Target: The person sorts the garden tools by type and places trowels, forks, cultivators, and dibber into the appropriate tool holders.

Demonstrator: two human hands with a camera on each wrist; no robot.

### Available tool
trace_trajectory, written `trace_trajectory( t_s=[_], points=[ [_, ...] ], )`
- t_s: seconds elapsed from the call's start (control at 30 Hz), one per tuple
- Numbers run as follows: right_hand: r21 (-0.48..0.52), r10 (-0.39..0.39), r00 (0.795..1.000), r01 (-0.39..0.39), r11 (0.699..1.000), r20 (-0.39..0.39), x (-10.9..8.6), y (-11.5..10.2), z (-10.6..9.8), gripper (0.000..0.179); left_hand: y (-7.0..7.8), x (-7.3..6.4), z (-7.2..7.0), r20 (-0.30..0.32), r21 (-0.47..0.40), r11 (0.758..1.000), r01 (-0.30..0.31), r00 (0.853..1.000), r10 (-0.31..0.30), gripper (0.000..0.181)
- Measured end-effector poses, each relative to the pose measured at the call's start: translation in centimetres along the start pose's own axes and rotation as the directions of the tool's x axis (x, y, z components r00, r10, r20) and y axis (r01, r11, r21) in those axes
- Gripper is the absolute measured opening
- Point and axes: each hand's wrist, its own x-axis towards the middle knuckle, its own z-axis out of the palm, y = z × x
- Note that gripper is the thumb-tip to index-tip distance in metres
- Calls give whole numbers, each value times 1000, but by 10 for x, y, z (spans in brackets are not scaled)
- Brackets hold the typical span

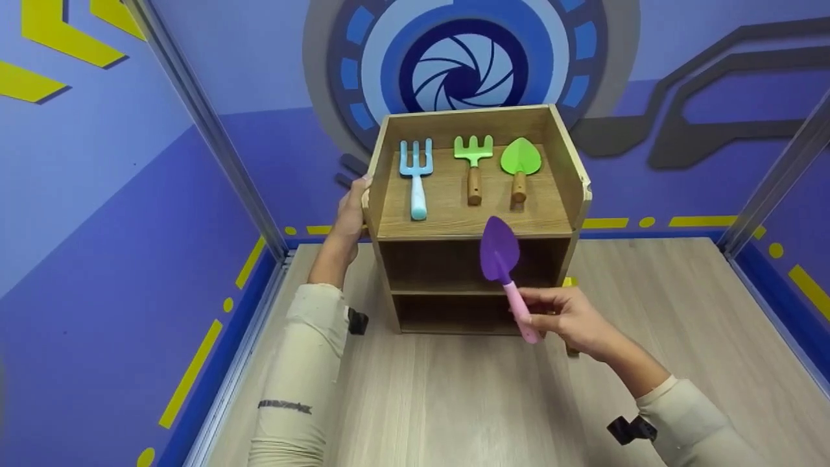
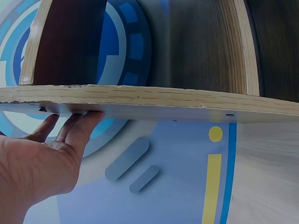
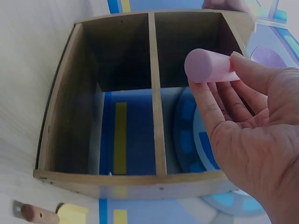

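Note:
A small hand trowel (image 1: pixel 499 250) with a purple blade and pink handle (image 3: pixel 212 66) is held in my right hand (image 1: pixel 570 321), pinched between thumb and fingers, blade up, before the wooden shelf unit (image 1: pixel 476 235). My left hand (image 1: pixel 350 211) touches the shelf's left side panel; in the left wrist view its fingers (image 2: pixel 84 130) press the outer face fairly straight. On the top board lie a blue hand fork (image 1: pixel 417 175), a green hand rake (image 1: pixel 474 162) with a wooden handle, and a green trowel (image 1: pixel 521 159) with a wooden handle.
Right of the shelf, a tool with a wooden handle (image 3: pixel 35 213) and a yellow head (image 3: pixel 72 214) lies on the floor, partly hidden by my right hand in the head view. Blue patterned walls (image 1: pixel 259 78) enclose the wood-look floor (image 1: pixel 454 402).

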Motion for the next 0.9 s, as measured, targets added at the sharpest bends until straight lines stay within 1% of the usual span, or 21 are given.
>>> trace_trajectory(
  t_s=[0.13, 0.43, 0.63, 0.9],
  points=[
    [12, 27, 999, -28, 1000, 39, 3, 5, 9, 48, -1, 0, -1, 2, 0, 1000, -8, 1000, 8, 75],
    [11, 33, 994, -34, 999, 106, 9, 17, 24, 46, -3, 0, -1, 5, -4, 1000, -12, 1000, 12, 76],
    [3, 86, 988, -87, 996, 128, 13, 20, 30, 46, 0, 0, 0, 4, 13, 1000, -17, 1000, 17, 77],
    [93, 146, 976, -162, 982, 163, 21, 23, 39, 52, -1, 0, 0, 6, 11, 1000, -15, 1000, 14, 76]
  ],
)
